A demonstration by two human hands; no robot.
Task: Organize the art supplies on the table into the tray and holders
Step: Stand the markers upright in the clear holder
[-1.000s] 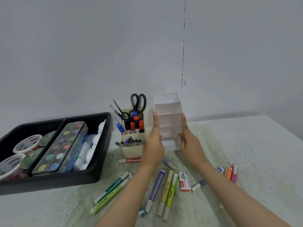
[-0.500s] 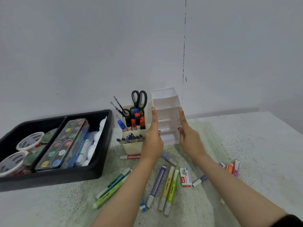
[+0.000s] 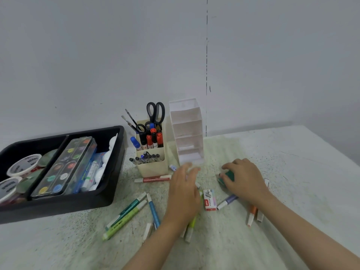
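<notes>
A white stepped holder point(image 3: 186, 131) stands empty on the table beside a cream holder point(image 3: 153, 160) filled with pens, markers and black scissors point(image 3: 155, 112). My left hand point(image 3: 184, 190) hovers, blurred, with fingers relaxed, just in front of the white holder and over several loose markers point(image 3: 126, 215). My right hand point(image 3: 244, 179) curls its fingers round a small dark green block point(image 3: 228, 176) on the table. A staples box point(image 3: 209, 199) lies between my hands. The black tray point(image 3: 81, 203) at left holds a watercolour set point(image 3: 64, 166) and paint tubs.
More markers lie by my right wrist point(image 3: 253, 213) and a red one point(image 3: 153, 179) in front of the cream holder. A grey wall rises right behind the holders. The table's right edge runs diagonally at far right.
Both hands have let go of the white holder, which now stands on the table. They dropped toward me; the right one closed round the green block.
</notes>
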